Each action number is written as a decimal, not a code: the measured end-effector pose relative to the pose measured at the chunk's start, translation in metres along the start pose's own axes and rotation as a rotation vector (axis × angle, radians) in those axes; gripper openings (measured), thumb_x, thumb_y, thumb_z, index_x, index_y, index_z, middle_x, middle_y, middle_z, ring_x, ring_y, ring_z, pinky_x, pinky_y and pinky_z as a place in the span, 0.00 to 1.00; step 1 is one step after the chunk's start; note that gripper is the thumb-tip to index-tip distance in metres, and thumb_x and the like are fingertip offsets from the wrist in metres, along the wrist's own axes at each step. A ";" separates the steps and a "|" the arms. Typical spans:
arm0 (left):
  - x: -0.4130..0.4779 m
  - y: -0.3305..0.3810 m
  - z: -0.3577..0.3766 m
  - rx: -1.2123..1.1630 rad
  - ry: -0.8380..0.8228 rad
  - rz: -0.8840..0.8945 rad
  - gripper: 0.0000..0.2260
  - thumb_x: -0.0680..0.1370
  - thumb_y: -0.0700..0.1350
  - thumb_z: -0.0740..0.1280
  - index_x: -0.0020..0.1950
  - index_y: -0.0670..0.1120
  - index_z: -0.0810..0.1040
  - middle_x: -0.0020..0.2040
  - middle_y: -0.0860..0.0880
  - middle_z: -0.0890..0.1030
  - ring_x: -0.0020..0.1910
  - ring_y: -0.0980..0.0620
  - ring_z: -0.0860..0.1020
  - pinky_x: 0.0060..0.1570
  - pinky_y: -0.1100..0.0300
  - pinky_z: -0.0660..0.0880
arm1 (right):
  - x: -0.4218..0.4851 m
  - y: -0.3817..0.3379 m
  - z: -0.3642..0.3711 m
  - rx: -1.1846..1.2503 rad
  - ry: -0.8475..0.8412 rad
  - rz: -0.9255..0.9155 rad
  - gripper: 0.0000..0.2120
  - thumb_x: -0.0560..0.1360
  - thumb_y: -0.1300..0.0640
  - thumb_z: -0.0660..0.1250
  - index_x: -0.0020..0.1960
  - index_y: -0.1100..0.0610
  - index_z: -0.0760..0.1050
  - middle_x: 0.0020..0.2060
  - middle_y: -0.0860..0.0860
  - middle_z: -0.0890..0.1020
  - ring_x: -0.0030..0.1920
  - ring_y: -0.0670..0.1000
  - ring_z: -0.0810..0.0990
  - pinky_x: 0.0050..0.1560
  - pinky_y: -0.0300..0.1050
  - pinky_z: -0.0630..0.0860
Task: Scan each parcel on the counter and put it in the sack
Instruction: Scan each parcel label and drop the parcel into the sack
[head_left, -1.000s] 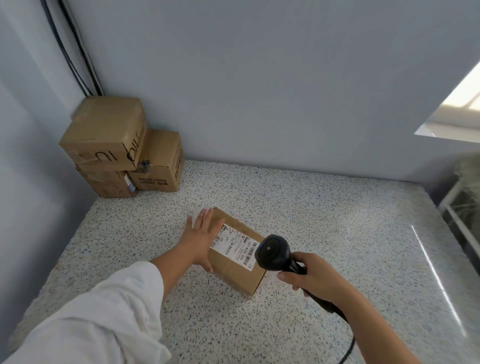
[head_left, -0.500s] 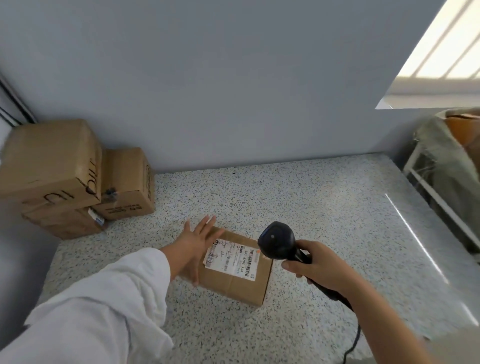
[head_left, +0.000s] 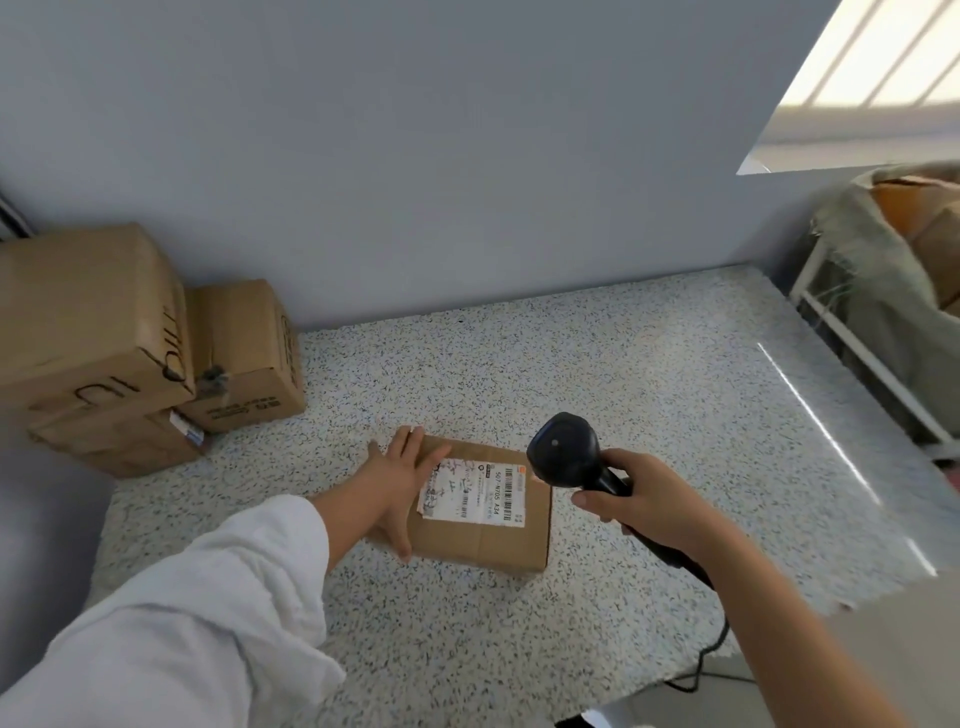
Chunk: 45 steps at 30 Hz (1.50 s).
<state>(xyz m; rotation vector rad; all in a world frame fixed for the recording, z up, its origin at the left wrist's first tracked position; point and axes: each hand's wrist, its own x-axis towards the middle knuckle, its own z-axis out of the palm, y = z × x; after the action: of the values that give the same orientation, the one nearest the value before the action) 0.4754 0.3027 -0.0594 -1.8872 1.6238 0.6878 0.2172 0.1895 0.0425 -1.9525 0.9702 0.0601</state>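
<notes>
Plainly at the scanning step. Far left, against the wall: three cardboard boxes (head_left: 88, 312) stacked on the worktop (head_left: 623, 374), by the look of it yet to be scanned. Next along, the left hand (head_left: 395, 483), fingers straight and close together, pressed flat on the left edge of the one parcel (head_left: 483, 535) lying label-up near the worktop's middle, thumb down its left side. Rightward, one black scanner (head_left: 566, 452), handle gripped by the right hand (head_left: 654, 499), head hovering by the parcel's right edge, seemingly tilted towards its single barcode label (head_left: 475, 488). Likely called for next: a clean read, then a proper grip on the parcel and a carry rightward to the one sack (head_left: 883, 291) on its white frame (head_left: 857, 353) beyond the worktop's edge; brown boxes inside, number hard to tell
</notes>
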 end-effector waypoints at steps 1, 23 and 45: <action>0.000 0.001 0.004 -0.028 0.025 0.000 0.65 0.59 0.65 0.76 0.74 0.49 0.28 0.73 0.37 0.31 0.72 0.36 0.32 0.69 0.34 0.43 | -0.002 0.001 0.000 0.005 0.011 0.007 0.09 0.70 0.51 0.72 0.46 0.46 0.73 0.39 0.47 0.80 0.40 0.51 0.81 0.39 0.44 0.77; -0.031 0.183 -0.111 -0.364 0.599 0.095 0.57 0.58 0.67 0.74 0.74 0.52 0.42 0.75 0.43 0.36 0.73 0.40 0.32 0.68 0.45 0.63 | -0.176 0.086 -0.103 0.111 0.659 0.020 0.10 0.70 0.54 0.72 0.49 0.46 0.74 0.38 0.48 0.80 0.37 0.49 0.79 0.38 0.46 0.74; -0.026 0.584 -0.232 -0.417 0.828 0.290 0.55 0.56 0.70 0.72 0.70 0.49 0.45 0.71 0.39 0.46 0.72 0.37 0.42 0.67 0.46 0.65 | -0.394 0.285 -0.260 0.254 1.019 0.171 0.12 0.64 0.46 0.71 0.45 0.44 0.73 0.36 0.45 0.80 0.36 0.45 0.78 0.37 0.39 0.70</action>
<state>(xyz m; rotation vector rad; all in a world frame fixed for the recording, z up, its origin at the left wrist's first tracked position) -0.1000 0.0913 0.0796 -2.4587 2.4468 0.3773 -0.3227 0.1570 0.1465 -1.6140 1.6771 -0.9941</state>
